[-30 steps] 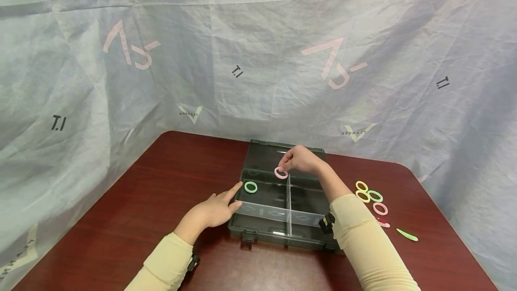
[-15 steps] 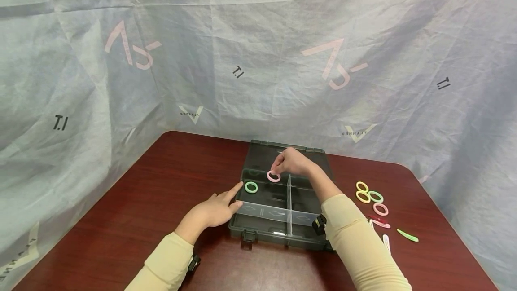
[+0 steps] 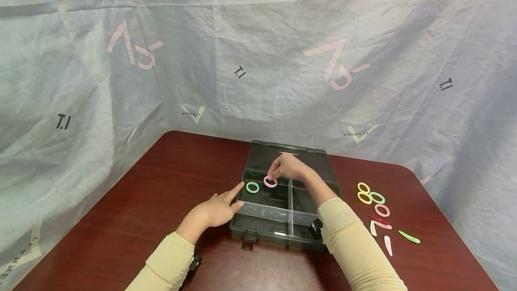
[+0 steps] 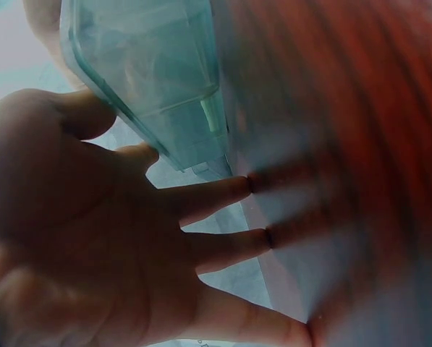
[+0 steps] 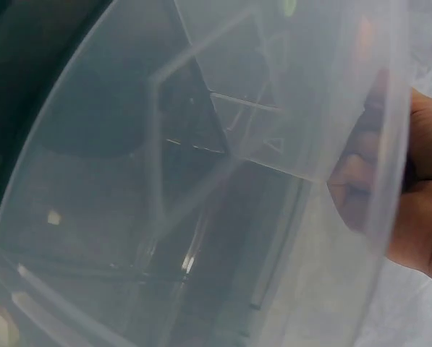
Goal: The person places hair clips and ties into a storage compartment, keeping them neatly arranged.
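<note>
A dark translucent divider box point(image 3: 263, 235) lies with its lid point(image 3: 264, 156) folded back on the table. Thumb and fingers of my right hand point(image 3: 287, 167) pinch a pink hair tie point(image 3: 270, 187) low over the back left compartment. In that same compartment, near the left wall, is a green hair tie point(image 3: 248, 187). My left hand point(image 3: 216, 210) rests beside the box, fingers spread, with the index fingertip and thumb at its left edge. The left wrist view shows that hand's fingertips on the tabletop. In the right wrist view, a clear divider point(image 5: 201, 181) partly covers the right hand.
To the right of the box lie two yellow hair ties point(image 3: 364, 198), a green one point(image 3: 377, 198) and a pink one point(image 3: 382, 210). Closer in are several hair clips, among them a green clip point(image 3: 409, 237) and a white clip point(image 3: 388, 246). A printed cloth point(image 3: 266, 93) hangs behind the table.
My right hand has moved left and lower with the pink hair tie, closer to the green one. The left hand stays in place. White clips have come out from behind the right sleeve.
</note>
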The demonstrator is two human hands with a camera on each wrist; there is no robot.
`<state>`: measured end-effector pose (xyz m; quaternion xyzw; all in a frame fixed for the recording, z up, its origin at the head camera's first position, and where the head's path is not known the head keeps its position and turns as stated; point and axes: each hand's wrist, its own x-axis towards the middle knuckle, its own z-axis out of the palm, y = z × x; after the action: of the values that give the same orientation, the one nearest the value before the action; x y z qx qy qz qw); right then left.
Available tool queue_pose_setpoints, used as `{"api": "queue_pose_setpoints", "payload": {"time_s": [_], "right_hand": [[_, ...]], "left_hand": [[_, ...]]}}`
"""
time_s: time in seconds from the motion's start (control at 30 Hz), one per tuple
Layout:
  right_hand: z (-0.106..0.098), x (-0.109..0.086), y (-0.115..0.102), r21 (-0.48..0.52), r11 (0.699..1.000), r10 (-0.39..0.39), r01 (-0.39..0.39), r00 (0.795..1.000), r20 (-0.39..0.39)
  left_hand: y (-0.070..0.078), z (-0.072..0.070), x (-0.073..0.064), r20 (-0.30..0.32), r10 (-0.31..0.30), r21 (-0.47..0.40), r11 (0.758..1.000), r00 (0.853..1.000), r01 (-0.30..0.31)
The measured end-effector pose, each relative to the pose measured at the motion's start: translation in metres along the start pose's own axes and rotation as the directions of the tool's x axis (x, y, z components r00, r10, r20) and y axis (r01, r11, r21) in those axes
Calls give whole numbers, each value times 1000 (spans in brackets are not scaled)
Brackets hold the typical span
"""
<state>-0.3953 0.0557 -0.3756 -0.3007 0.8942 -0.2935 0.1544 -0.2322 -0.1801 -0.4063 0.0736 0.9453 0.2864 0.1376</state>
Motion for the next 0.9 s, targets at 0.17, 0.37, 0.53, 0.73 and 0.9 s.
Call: {"api": "queue_pose_setpoints", "payload": {"time_s": [0.17,0.37,0.53,0.73,0.9], "right_hand": [[5,0,-2,11,1000,-1,1,1000,-2],[10,3,-1,-3,1000,-8,8,1000,-8],[13,5,0,-21,1000,13,-13,1000,-13],[15,5,-2,-63,998,25,-27,999,-29],[19,5,-5,-127,991,21,-29,998,-64]], "left_hand": [[0,0,-1,-1,-6,9,1000,1000,6],[0,0,0,1,-15,16,1000,1000,15],[1,1,1,-1,-13,28,1000,1000,13],[1,1,2,-4,-21,23,1000,1000,21],[-1,1,3,-4,-25,21,999,1000,25]]}}
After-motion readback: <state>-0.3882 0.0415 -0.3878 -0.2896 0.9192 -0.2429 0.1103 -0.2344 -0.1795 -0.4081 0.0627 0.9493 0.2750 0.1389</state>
